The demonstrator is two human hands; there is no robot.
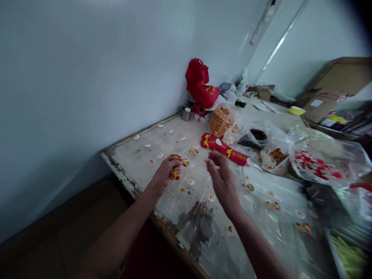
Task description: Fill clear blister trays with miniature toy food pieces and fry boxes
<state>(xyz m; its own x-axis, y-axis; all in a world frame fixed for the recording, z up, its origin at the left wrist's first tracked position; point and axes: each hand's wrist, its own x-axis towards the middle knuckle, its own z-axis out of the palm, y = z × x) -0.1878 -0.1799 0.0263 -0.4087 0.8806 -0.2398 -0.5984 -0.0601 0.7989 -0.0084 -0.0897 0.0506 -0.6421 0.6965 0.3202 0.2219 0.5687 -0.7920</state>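
Note:
My left hand (167,170) is closed around several small pizza-like pieces (174,174) in red, green and yellow. One of them (185,162) sticks out past the fingertips. To its right, my right hand (223,178) is held over the table with its fingers stretched out and somewhat blurred; nothing shows in its grasp. Around both hands, small fried-egg-shaped pieces (191,181) and tiny burger-like pieces (204,208) lie scattered in clear plastic on the table (168,209). Just beyond the right fingertips lies a red strip with yellow print (235,155).
Clear bags hold orange-brown pieces (220,122), dark pieces (258,135) and red-and-white pieces (312,164). At the wall are a red cloth item (200,83) and a tape roll (186,114). A tray of pale pieces (348,252) stands lower right, cardboard boxes (340,79) behind.

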